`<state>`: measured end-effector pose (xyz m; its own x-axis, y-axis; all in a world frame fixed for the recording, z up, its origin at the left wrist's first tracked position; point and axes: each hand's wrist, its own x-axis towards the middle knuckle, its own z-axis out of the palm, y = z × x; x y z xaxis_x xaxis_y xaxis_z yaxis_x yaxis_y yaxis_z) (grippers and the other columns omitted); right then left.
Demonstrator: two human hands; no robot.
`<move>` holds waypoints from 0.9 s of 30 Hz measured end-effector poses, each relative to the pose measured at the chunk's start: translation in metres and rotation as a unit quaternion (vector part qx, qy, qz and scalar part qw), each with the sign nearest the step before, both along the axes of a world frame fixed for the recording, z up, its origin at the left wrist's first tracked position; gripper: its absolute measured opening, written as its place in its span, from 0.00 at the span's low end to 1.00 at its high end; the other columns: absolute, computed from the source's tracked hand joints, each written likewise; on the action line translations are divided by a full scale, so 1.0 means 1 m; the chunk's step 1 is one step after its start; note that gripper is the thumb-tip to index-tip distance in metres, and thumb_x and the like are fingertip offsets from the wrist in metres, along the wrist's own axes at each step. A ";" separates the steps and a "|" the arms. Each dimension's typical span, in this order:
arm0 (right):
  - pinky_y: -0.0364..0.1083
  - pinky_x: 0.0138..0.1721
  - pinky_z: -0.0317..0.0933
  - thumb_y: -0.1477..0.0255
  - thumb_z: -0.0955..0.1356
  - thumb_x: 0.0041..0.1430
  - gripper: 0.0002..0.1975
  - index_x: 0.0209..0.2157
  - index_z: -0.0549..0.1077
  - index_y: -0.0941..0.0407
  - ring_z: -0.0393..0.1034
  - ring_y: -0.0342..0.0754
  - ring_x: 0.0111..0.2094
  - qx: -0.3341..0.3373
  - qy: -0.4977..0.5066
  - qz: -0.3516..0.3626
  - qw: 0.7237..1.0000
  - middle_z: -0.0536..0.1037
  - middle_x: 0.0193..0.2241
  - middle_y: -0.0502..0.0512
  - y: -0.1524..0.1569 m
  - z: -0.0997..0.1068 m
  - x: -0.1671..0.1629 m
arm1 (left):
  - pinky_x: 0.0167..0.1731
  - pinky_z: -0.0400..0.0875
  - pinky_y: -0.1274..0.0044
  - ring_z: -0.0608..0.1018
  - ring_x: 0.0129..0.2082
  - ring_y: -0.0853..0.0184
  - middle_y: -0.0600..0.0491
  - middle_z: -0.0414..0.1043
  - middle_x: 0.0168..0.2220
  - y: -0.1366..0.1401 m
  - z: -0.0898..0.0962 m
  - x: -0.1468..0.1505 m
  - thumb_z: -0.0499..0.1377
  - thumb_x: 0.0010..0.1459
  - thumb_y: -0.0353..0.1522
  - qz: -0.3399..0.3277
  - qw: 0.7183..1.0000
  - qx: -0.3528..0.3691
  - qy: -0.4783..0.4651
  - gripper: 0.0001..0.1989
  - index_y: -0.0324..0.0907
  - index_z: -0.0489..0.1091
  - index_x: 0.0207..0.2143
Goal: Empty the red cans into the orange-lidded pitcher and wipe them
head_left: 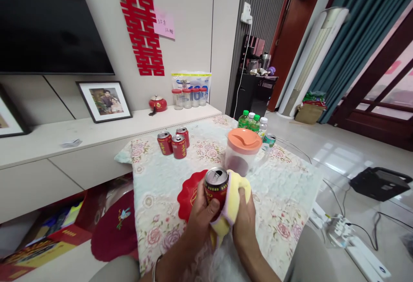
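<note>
My left hand is wrapped round a red drink can, which I hold upright, its opened top facing me. A yellow cloth with a purple edge is bunched in my right hand and pressed against the can's right side. Under the cloth, part of the can is hidden. Below and behind my left hand lies a red scalloped plate, partly covered. Just beyond the can stands a clear pitcher with an orange lid, something dark inside.
Three red cans stand at the table's far left on the floral tablecloth. Several bottles and a green can are behind the pitcher. A white cabinet borders the far side; power strips lie on the floor at right.
</note>
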<state>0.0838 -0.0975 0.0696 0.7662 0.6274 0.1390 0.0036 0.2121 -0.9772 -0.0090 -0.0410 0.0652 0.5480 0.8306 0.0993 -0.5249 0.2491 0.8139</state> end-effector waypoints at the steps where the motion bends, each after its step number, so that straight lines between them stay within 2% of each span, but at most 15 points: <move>1: 0.60 0.59 0.67 0.50 0.63 0.73 0.27 0.62 0.73 0.53 0.74 0.60 0.57 -0.014 -0.027 -0.009 1.000 0.81 0.54 0.62 -0.005 -0.002 -0.004 | 0.61 0.75 0.60 0.80 0.61 0.46 0.44 0.78 0.63 0.000 0.001 0.000 0.71 0.60 0.49 -0.011 1.000 -0.025 0.006 0.42 0.51 0.62 0.72; 4: 0.65 0.66 0.59 0.52 0.63 0.74 0.29 0.68 0.68 0.52 0.66 0.64 0.65 -0.033 -0.178 -0.025 0.983 0.74 0.63 0.64 -0.017 -0.010 -0.013 | 0.48 0.82 0.64 0.86 0.51 0.48 0.46 0.83 0.57 0.004 0.003 0.001 0.73 0.57 0.48 -0.021 0.997 -0.062 0.028 0.41 0.54 0.66 0.70; 7: 0.67 0.64 0.60 0.57 0.64 0.76 0.28 0.72 0.62 0.46 0.60 0.65 0.68 -0.023 -0.309 -0.026 0.951 0.68 0.67 0.64 -0.025 -0.016 -0.016 | 0.42 0.83 0.65 0.87 0.48 0.47 0.48 0.87 0.48 0.009 0.008 0.002 0.77 0.51 0.46 0.006 0.996 -0.071 0.046 0.36 0.52 0.75 0.62; 10: 0.66 0.62 0.62 0.59 0.64 0.76 0.30 0.74 0.59 0.45 0.59 0.65 0.67 0.001 -0.381 -0.030 0.924 0.65 0.67 0.64 -0.027 -0.012 -0.013 | 0.41 0.83 0.64 0.87 0.47 0.47 0.49 0.88 0.39 0.010 0.015 0.003 0.69 0.58 0.53 -0.011 0.991 -0.122 0.054 0.25 0.50 0.82 0.51; 13: 0.65 0.63 0.60 0.60 0.64 0.76 0.29 0.74 0.59 0.44 0.58 0.64 0.68 0.027 -0.414 -0.026 0.909 0.64 0.68 0.63 -0.024 0.002 -0.005 | 0.42 0.83 0.65 0.87 0.46 0.49 0.50 0.88 0.40 0.009 0.012 0.003 0.59 0.66 0.57 -0.048 0.990 -0.126 0.045 0.26 0.50 0.82 0.50; 16: 0.64 0.65 0.59 0.58 0.64 0.76 0.26 0.70 0.66 0.46 0.62 0.62 0.68 0.035 -0.361 -0.010 0.932 0.70 0.66 0.62 -0.018 0.019 0.008 | 0.42 0.82 0.68 0.86 0.46 0.52 0.52 0.87 0.47 0.005 0.000 0.001 0.69 0.60 0.51 -0.024 0.998 -0.039 0.051 0.25 0.52 0.78 0.56; 18: 0.62 0.65 0.61 0.55 0.64 0.75 0.24 0.65 0.71 0.50 0.68 0.61 0.64 0.030 -0.268 0.017 0.963 0.75 0.63 0.62 -0.013 0.027 0.017 | 0.42 0.82 0.69 0.85 0.48 0.51 0.51 0.84 0.53 0.004 -0.008 -0.001 0.76 0.54 0.46 -0.016 0.999 0.020 0.045 0.34 0.53 0.72 0.61; 20: 0.58 0.60 0.67 0.52 0.65 0.73 0.25 0.62 0.75 0.52 0.75 0.60 0.58 0.023 -0.150 0.063 0.986 0.80 0.58 0.61 -0.008 0.030 0.025 | 0.49 0.82 0.65 0.82 0.56 0.48 0.47 0.79 0.60 0.003 -0.013 -0.002 0.76 0.54 0.45 -0.038 0.997 0.066 0.014 0.41 0.52 0.65 0.66; 23: 0.53 0.53 0.72 0.50 0.66 0.72 0.24 0.56 0.79 0.51 0.80 0.58 0.50 0.025 -0.028 0.111 0.993 0.85 0.51 0.57 -0.002 0.024 0.034 | 0.65 0.73 0.58 0.73 0.68 0.43 0.42 0.71 0.68 0.005 -0.018 -0.004 0.74 0.57 0.48 -0.061 0.990 0.123 -0.020 0.48 0.50 0.56 0.73; 25: 0.54 0.54 0.72 0.50 0.66 0.72 0.22 0.52 0.80 0.50 0.80 0.58 0.50 0.036 -0.010 0.109 0.993 0.87 0.48 0.56 0.001 0.016 0.037 | 0.70 0.66 0.55 0.69 0.71 0.42 0.40 0.68 0.70 0.006 -0.021 -0.004 0.74 0.57 0.47 -0.056 0.987 0.148 -0.004 0.50 0.49 0.53 0.75; 27: 0.55 0.57 0.70 0.50 0.64 0.72 0.22 0.53 0.80 0.49 0.79 0.58 0.52 0.043 -0.018 0.102 0.994 0.86 0.49 0.55 0.005 0.006 0.038 | 0.71 0.64 0.54 0.68 0.72 0.41 0.40 0.66 0.72 0.005 -0.023 -0.004 0.73 0.58 0.47 -0.056 0.987 0.148 0.010 0.50 0.48 0.53 0.75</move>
